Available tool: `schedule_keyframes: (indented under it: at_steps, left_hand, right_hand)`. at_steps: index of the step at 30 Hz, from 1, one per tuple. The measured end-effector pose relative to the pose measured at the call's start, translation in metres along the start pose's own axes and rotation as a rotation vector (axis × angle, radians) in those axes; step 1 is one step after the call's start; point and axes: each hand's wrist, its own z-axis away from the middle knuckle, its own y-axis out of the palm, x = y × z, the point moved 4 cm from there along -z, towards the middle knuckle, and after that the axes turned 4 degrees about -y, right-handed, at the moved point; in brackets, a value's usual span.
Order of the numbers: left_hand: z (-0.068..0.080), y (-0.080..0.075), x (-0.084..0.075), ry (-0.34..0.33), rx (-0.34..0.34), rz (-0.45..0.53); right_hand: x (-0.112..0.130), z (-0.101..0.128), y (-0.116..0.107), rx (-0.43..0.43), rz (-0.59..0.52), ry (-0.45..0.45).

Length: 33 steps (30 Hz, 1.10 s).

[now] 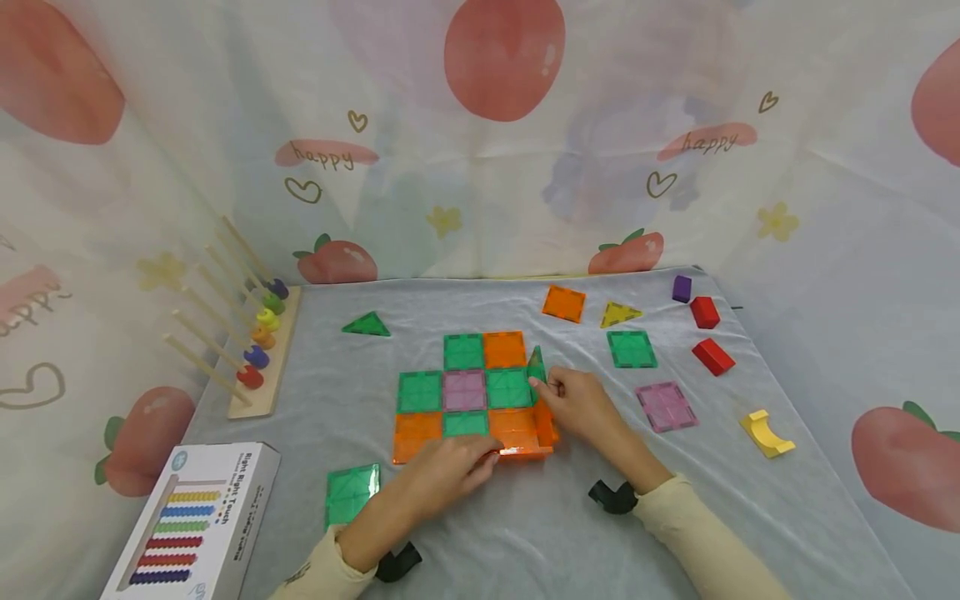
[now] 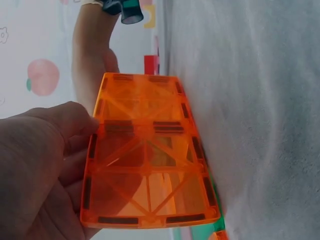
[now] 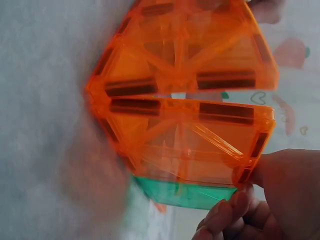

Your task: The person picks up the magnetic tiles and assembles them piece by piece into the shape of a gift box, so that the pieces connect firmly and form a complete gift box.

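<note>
Orange magnetic tiles (image 1: 525, 433) are lying at the lower right corner of the flat tile grid (image 1: 465, 387) in the middle of the grey worktop (image 1: 525, 525); the left hand (image 1: 450, 467) is pressing its fingers on the bottom edge; the right hand (image 1: 577, 404) is pinching an upright green triangle tile (image 1: 536, 365) and tipping an orange tile up, its grip closed on them.
</note>
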Motion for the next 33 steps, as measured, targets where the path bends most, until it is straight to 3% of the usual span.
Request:
schedule_keyframes:
  at_steps: [6,13,17,21,24,26,29,33]
  left_hand:
    - [0.0,0.001,0.003,-0.028,-0.02,-0.013]
    - [0.006,-0.005,0.015,-0.117,-0.043,0.124]
    - [0.011,-0.018,0.034,-0.223,-0.12,0.132]
    - [0.021,-0.027,0.058,-0.411,-0.168,0.066]
    - [0.029,-0.028,0.071,-0.53,-0.126,0.024]
    - [0.034,-0.026,0.077,-0.574,-0.075,-0.001]
    - [0.039,-0.021,0.08,-0.625,-0.007,-0.013]
    - [0.04,-0.015,0.082,-0.641,0.007,0.005]
  right_hand:
    - [-0.003,0.002,0.008,-0.042,-0.092,-0.003]
    - [-0.009,0.002,0.014,-0.036,-0.16,0.046]
    - [-0.011,0.002,0.02,0.009,-0.223,0.103]
    - [-0.012,0.002,0.024,0.088,-0.288,0.138]
    - [-0.012,0.003,0.027,0.144,-0.336,0.146]
    - [-0.011,0.004,0.028,0.175,-0.371,0.147]
    - [-0.01,0.005,0.031,0.212,-0.416,0.129]
    - [-0.008,0.006,0.034,0.239,-0.45,0.116]
